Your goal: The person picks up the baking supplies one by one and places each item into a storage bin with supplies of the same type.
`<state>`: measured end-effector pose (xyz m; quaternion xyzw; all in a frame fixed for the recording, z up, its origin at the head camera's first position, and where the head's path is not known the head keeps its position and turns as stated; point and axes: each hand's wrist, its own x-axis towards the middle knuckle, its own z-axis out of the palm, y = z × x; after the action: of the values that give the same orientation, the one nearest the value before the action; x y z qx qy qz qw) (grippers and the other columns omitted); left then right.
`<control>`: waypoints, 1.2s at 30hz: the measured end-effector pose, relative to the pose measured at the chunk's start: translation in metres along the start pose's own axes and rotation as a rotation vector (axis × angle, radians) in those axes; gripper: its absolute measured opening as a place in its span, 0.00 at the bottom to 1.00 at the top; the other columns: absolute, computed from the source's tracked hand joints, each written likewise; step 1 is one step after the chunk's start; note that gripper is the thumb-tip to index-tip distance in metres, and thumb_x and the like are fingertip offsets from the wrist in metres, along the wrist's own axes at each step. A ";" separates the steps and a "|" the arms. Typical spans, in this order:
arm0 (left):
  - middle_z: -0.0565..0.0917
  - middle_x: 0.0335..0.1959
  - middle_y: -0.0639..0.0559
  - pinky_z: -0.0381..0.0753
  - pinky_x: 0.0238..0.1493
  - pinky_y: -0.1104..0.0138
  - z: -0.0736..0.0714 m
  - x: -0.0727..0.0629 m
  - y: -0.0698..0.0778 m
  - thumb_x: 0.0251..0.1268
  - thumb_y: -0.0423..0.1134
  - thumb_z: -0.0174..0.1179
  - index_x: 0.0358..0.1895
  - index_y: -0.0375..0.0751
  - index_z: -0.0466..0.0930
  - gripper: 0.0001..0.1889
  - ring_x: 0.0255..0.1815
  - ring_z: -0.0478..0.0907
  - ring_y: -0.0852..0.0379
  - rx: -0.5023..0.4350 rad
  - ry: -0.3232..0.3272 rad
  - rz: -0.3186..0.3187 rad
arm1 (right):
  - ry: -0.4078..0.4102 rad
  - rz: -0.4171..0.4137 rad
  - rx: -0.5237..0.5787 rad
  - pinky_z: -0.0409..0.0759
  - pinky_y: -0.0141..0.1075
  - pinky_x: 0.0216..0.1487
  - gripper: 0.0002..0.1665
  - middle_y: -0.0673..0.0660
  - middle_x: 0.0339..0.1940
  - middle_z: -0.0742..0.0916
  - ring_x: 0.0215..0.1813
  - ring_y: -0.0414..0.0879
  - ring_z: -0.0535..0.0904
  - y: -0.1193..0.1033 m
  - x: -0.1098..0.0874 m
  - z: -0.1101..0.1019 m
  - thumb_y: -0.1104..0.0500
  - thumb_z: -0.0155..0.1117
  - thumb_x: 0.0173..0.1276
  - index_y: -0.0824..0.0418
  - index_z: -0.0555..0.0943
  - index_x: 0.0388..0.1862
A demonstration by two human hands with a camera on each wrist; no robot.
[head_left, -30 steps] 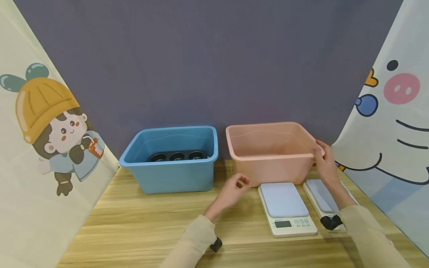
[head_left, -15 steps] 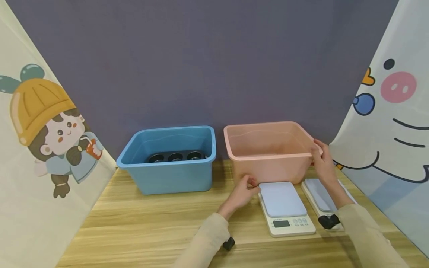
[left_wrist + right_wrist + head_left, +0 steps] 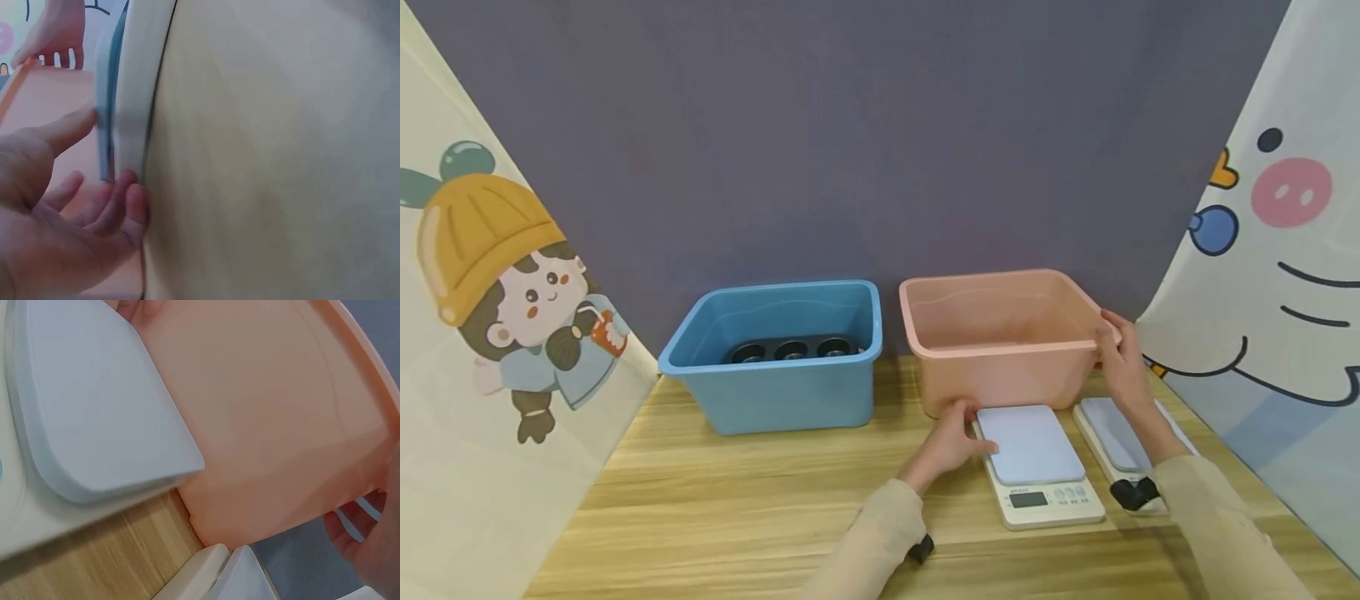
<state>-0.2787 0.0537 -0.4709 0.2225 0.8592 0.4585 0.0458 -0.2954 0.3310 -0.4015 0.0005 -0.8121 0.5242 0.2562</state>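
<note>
A white kitchen scale (image 3: 1037,454) with a pale platform, small display and buttons lies on the table before the pink plastic bin (image 3: 1003,379). My left hand (image 3: 953,440) grips the scale at its back left corner. In the left wrist view, the thumb touches the platform edge and the curled fingertips (image 3: 135,197) meet the scale's side. My right hand (image 3: 1126,371) holds the rim at the bin's front right corner; in the right wrist view its fingers (image 3: 356,531) curl beneath that rim. A second scale (image 3: 1116,437) lies under the right forearm, partly covered.
Left of the pink bin stands a blue bin (image 3: 786,400) with a dark muffin tin (image 3: 792,340) inside. A grey curtain (image 3: 865,150) hangs behind both bins. Printed cloths border the wooden table (image 3: 722,517) on either side.
My left hand has moved right from beside the pink bin's front to the first scale and taken hold of its corner. The right hand keeps its hold on the bin rim.
</note>
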 end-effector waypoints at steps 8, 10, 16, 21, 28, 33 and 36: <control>0.82 0.53 0.44 0.73 0.59 0.70 -0.016 0.002 0.001 0.45 0.37 0.80 0.60 0.32 0.76 0.36 0.51 0.77 0.56 0.061 -0.126 0.025 | 0.000 0.004 -0.016 0.74 0.21 0.34 0.33 0.66 0.63 0.69 0.38 0.28 0.71 0.034 0.013 -0.002 0.48 0.39 0.82 0.64 0.55 0.78; 0.83 0.47 0.44 0.78 0.48 0.69 -0.020 0.002 0.002 0.45 0.34 0.79 0.59 0.32 0.76 0.34 0.41 0.78 0.56 0.016 -0.189 -0.012 | -0.006 0.009 -0.014 0.73 0.21 0.34 0.33 0.68 0.64 0.68 0.39 0.29 0.71 0.035 0.011 -0.004 0.48 0.39 0.82 0.64 0.54 0.78; 0.80 0.44 0.46 0.77 0.25 0.64 -0.030 0.000 0.001 0.47 0.30 0.77 0.64 0.31 0.73 0.37 0.22 0.77 0.52 -0.127 -0.264 -0.210 | -0.022 0.009 -0.011 0.73 0.21 0.34 0.33 0.71 0.66 0.67 0.39 0.29 0.70 0.016 0.003 -0.005 0.49 0.38 0.82 0.66 0.53 0.77; 0.80 0.50 0.45 0.77 0.32 0.66 -0.034 0.000 -0.002 0.46 0.32 0.78 0.66 0.30 0.71 0.39 0.29 0.78 0.54 -0.131 -0.250 -0.251 | -0.019 -0.010 -0.007 0.74 0.23 0.34 0.33 0.70 0.62 0.68 0.38 0.31 0.71 -0.004 -0.002 -0.003 0.49 0.39 0.82 0.68 0.54 0.76; 0.81 0.56 0.45 0.76 0.56 0.64 -0.033 0.001 -0.006 0.43 0.31 0.78 0.62 0.31 0.75 0.36 0.51 0.75 0.53 -0.138 -0.211 -0.227 | -0.017 -0.001 0.007 0.73 0.22 0.34 0.33 0.71 0.64 0.68 0.38 0.33 0.71 -0.007 -0.002 -0.001 0.49 0.39 0.82 0.69 0.54 0.76; 0.82 0.46 0.49 0.78 0.42 0.69 -0.032 0.001 -0.010 0.43 0.26 0.76 0.54 0.34 0.80 0.28 0.41 0.76 0.57 -0.278 -0.222 -0.201 | -0.009 -0.005 -0.006 0.74 0.22 0.35 0.33 0.69 0.65 0.68 0.39 0.31 0.71 0.017 0.007 -0.001 0.48 0.39 0.82 0.65 0.54 0.77; 0.83 0.43 0.49 0.79 0.38 0.70 -0.033 0.002 -0.011 0.43 0.20 0.73 0.52 0.34 0.80 0.27 0.39 0.77 0.58 -0.415 -0.244 -0.189 | -0.002 -0.003 -0.019 0.75 0.24 0.36 0.33 0.68 0.66 0.68 0.40 0.30 0.71 0.034 0.013 -0.001 0.46 0.39 0.82 0.62 0.54 0.78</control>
<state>-0.2932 0.0236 -0.4601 0.1808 0.7519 0.5882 0.2366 -0.3155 0.3508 -0.4245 -0.0003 -0.8174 0.5161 0.2559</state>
